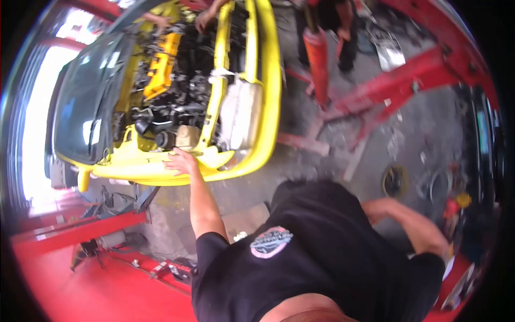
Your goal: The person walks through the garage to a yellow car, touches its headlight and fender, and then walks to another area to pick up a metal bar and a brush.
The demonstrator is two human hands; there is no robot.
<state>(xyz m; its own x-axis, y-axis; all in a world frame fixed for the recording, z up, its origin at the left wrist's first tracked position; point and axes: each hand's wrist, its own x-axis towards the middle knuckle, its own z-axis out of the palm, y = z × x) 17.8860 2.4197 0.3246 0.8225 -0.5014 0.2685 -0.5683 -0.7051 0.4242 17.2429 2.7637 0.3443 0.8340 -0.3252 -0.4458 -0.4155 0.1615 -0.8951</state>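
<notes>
My left hand (182, 161) rests with its fingers spread on the yellow fender (134, 170) of a car, next to the open engine bay. Just beyond it are a whitish plastic reservoir (187, 137) and a round black cap (166, 140). An orange-yellow engine cover (162, 65) sits farther in among dark engine parts. At my right hip, my right hand (374, 210) is bent in against my black shirt (322, 241); its fingers are hidden. A pale headlight (242, 115) lies along the car's front.
Another person's hands (204, 21) reach over the engine's far side. Someone in dark clothes stands near a red cylinder (317, 64) and a red crane-like frame (397, 88). A round item (395, 181) lies on the grey floor. Red lift parts (80, 228) stand at left.
</notes>
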